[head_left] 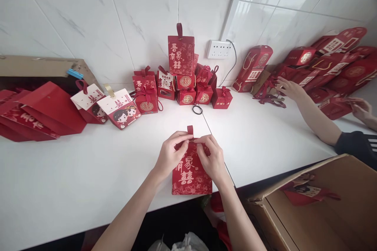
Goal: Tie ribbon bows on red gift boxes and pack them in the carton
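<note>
A red gift box (pixel 191 186) with pale Chinese characters and a floral print stands near the front edge of the white table. From its top rises a dark red ribbon loop (pixel 190 130). My left hand (pixel 171 153) grips the box's top edge from the left, thumb and fingers pinched just below the loop. On the other side my right hand (pixel 212 156) pinches the same top edge, its fingertips close to the left ones. Both hands cover part of the printed front, and what lies right under the fingertips is hidden.
Several red boxes (pixel 181 53) are grouped by the tiled wall, near a black ring (pixel 197 109). White-topped boxes (pixel 119 109) and folded red bags (pixel 53 108) lie left. A co-worker's hand (pixel 290 88) touches dark red ribbons (pixel 269 94). A cardboard box (pixel 324 168) stands front right.
</note>
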The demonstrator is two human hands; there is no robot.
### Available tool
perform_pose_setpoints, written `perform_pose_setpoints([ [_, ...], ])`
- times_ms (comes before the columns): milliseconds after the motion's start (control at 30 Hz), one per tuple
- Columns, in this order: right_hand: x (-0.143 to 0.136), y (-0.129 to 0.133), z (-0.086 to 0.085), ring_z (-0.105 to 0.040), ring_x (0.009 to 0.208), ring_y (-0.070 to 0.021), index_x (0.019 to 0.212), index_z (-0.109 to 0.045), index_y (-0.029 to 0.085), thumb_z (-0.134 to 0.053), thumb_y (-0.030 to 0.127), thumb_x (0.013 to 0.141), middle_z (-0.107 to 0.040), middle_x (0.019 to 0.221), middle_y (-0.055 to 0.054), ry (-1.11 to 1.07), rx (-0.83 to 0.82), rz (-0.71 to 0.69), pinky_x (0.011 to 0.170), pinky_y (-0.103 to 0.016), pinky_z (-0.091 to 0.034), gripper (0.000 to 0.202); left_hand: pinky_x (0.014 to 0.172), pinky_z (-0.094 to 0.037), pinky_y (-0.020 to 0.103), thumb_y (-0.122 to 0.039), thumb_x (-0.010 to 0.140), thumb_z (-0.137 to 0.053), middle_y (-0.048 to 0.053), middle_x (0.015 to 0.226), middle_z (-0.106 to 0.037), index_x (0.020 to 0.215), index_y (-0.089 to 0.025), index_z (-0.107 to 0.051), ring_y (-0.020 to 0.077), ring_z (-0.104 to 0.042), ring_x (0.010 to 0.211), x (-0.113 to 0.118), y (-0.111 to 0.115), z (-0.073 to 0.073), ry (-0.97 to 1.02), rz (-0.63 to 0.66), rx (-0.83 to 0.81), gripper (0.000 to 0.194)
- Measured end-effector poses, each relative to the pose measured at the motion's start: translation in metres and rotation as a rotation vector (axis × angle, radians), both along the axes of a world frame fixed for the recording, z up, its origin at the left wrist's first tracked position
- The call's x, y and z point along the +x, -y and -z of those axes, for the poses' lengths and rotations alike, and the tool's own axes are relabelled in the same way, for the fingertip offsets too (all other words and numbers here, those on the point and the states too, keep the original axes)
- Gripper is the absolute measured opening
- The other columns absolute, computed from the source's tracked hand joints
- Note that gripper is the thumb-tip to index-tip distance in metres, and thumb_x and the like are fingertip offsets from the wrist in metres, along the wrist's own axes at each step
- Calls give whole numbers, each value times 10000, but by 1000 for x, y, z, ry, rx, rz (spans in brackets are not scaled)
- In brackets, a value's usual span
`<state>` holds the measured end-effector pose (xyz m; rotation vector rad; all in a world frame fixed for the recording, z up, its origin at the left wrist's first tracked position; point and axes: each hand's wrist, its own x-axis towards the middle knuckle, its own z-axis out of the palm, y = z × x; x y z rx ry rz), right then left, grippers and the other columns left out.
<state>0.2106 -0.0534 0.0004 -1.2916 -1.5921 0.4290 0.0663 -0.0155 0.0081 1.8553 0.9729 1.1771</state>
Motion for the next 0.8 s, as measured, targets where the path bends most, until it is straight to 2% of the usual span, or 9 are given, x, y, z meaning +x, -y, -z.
perform_pose_setpoints([
  [133, -2, -1, 1, -575, 735, -145, 881, -578, 202, -430, 162, 867, -561, 861, -40, -16, -10, 4, 643, -285, -486, 154, 830, -507, 263, -154, 858, -497, 30, 991, -659, 986, -223, -693, 153, -617, 944, -1, 0, 0, 8, -13, -2, 244],
  [200, -4, 0, 2, -586, 732, -149, 935, -548, 199, -467, 218, 867, -583, 878, -41, -59, -34, 49, 640, -290, -494, 108, 818, -510, 262, -151, 853, -502, 31, 978, -661, 980, -221, -695, 154, -620, 931, -2, 0, 0, 3, -11, 2, 241],
  [333, -6, 0, 3, -614, 770, -172, 971, -533, 193, -521, 319, 853, -630, 909, -54, -135, -109, 129, 659, -309, -508, 173, 771, -520, 255, -154, 854, -500, 33, 946, -661, 970, -227, -698, 150, -625, 885, -2, 1, 0, 0, 13, 16, 241],
  [433, -7, 0, 0, -616, 793, -178, 901, -573, 195, -502, 294, 861, -643, 873, -48, -135, -138, 80, 686, -312, -503, 128, 774, -519, 257, -153, 857, -494, 34, 946, -660, 968, -225, -699, 151, -624, 894, 0, 2, 1, 8, 14, 24, 243],
  [600, -7, 0, -4, -577, 696, -147, 851, -559, 202, -485, 246, 856, -610, 795, -12, -154, -140, 44, 639, -279, -476, 86, 775, -514, 262, -133, 846, -491, 28, 931, -663, 955, -233, -704, 149, -623, 877, 0, 3, 2, 18, 3, 19, 259],
  [800, -8, 1, -1, -575, 746, -149, 855, -561, 201, -478, 238, 861, -610, 808, -5, -221, -158, 39, 687, -277, -459, 91, 814, -497, 270, -105, 840, -452, 33, 969, -655, 971, -227, -702, 159, -610, 935, -2, 4, 0, 26, 35, -15, 307],
])
